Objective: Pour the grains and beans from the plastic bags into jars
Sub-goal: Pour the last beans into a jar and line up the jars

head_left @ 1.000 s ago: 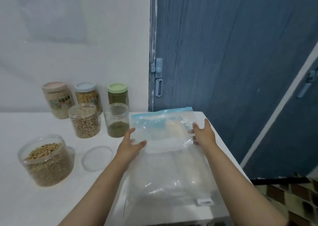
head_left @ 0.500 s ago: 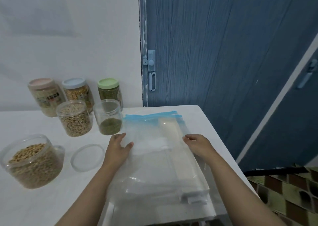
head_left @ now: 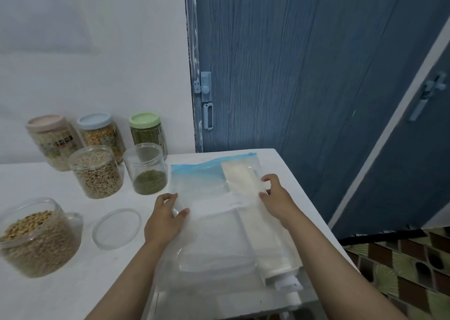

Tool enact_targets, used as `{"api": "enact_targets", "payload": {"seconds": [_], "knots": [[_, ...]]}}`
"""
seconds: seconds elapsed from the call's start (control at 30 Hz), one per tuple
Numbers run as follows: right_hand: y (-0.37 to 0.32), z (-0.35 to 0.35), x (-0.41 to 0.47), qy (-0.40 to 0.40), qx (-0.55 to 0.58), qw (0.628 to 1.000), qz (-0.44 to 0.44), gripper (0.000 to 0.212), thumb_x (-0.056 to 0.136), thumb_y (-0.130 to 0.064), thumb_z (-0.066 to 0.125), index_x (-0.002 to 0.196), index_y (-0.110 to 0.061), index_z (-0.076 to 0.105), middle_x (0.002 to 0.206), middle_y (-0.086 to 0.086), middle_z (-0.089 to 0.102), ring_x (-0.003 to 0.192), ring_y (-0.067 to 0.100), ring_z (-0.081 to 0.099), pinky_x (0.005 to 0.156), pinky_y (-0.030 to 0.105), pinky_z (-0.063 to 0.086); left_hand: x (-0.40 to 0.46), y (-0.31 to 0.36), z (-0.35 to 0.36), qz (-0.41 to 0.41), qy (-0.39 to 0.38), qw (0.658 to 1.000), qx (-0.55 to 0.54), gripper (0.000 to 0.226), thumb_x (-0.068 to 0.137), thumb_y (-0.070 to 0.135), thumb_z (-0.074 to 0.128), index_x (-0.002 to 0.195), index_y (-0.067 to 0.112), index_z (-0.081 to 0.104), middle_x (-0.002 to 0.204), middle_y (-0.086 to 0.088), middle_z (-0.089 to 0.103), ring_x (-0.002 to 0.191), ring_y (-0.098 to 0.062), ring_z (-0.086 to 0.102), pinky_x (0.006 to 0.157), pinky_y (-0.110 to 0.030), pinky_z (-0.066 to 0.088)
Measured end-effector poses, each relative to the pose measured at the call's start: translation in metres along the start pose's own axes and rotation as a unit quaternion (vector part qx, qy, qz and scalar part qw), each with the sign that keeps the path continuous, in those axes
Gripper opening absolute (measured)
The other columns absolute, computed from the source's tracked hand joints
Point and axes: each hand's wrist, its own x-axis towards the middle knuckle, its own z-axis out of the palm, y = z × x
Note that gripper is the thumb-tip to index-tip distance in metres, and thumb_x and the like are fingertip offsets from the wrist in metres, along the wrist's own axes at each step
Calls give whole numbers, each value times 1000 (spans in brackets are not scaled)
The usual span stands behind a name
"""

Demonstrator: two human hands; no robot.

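The white table [head_left: 73, 283] ends at its right edge just beyond my right forearm, with a blue door [head_left: 304, 64] behind it and patterned floor below; bare tabletop lies open between the jars and my left arm. A stack of clear plastic bags [head_left: 214, 241] lies flat at the table's right end, its near end reaching the front edge; the uppermost carries a blue zip strip along its far side, and a long cream-coloured packet [head_left: 263, 222] runs lengthwise along the right of the stack. My left hand [head_left: 165, 219] pinches the stack's left border, thumb over the plastic; my right hand [head_left: 275, 198] rests on the cream packet with fingers curled at its edge. To the left stand a wide open jar [head_left: 34, 237] of tan beans, an open jar [head_left: 97, 173] of mixed pale beans and an open jar [head_left: 148, 168] with a low layer of green beans. Three lidded jars [head_left: 99, 134] line the wall; their labels are too blurred to read. A clear lid [head_left: 117, 227] lies flat near my left hand.
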Motion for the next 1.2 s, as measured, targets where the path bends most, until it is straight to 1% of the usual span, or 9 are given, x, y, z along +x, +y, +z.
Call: {"api": "enact_targets", "payload": {"seconds": [0.13,0.23,0.43,0.63,0.73,0.8,0.93,1.1,1.2], "knots": [[1,-12,-6,8,43,999,-5,47,99,-35,60,143,-32,41,110,-2,51,102,16,50,77,27,41,0,-2,0,-5,2,1000,5,57,95,42,60,146,22,45,144,12,36,89,-11,57,77,-30,46],[3,-28,-5,49,56,997,-5,50,97,-46,59,143,-32,47,117,1,53,109,17,49,89,29,40,1,-1,0,-5,-1,1000,19,57,96,43,59,147,22,43,146,11,34,88,-12,57,77,-30,45],[4,-60,-4,182,15,980,-79,41,106,-30,44,147,-22,49,130,6,61,110,19,54,93,26,39,1,2,-3,1,-9,999,30,58,96,42,58,148,22,42,147,10,33,93,-13,57,81,-32,47],[-27,-77,-2,247,-93,943,-202,42,107,-29,42,149,-27,46,122,8,59,110,25,54,94,33,43,6,12,-7,-13,-27,1000,-7,64,96,38,61,150,12,39,151,-2,30,111,-21,54,95,-32,41],[-58,-71,-9,213,-76,943,-244,40,107,-22,42,146,-24,50,125,7,62,112,22,55,92,24,38,6,25,-15,-41,-70,996,-34,70,97,39,59,153,8,30,156,-6,21,135,-23,40,109,-32,32],[-75,-59,-10,148,-59,964,-215,38,107,-19,38,142,-23,52,128,7,62,108,20,55,83,21,36,3,36,-21,-67,-115,991,-33,78,97,47,55,156,10,20,160,-8,9,144,-25,30,115,-33,25],[-77,-13,-15,-25,-83,991,-98,42,107,-16,32,147,-18,42,144,7,51,128,28,49,99,28,40,-4,62,-33,-57,-181,971,144,78,97,66,35,159,26,7,165,-11,-12,151,-39,4,120,-48,13],[-41,42,-24,-65,-122,989,-60,48,99,-9,42,146,-18,37,133,10,54,119,28,53,88,28,41,-18,68,-13,-31,-273,931,241,69,101,62,17,159,27,1,166,-6,-9,153,-34,-5,123,-52,5],[-20,53,-25,-61,-156,983,-71,63,93,0,43,150,-21,31,127,10,48,116,27,51,85,24,38,-35,56,6,-46,-251,929,268,65,103,58,14,159,27,-1,166,-3,-13,152,-32,-11,121,-54,-1]]}}
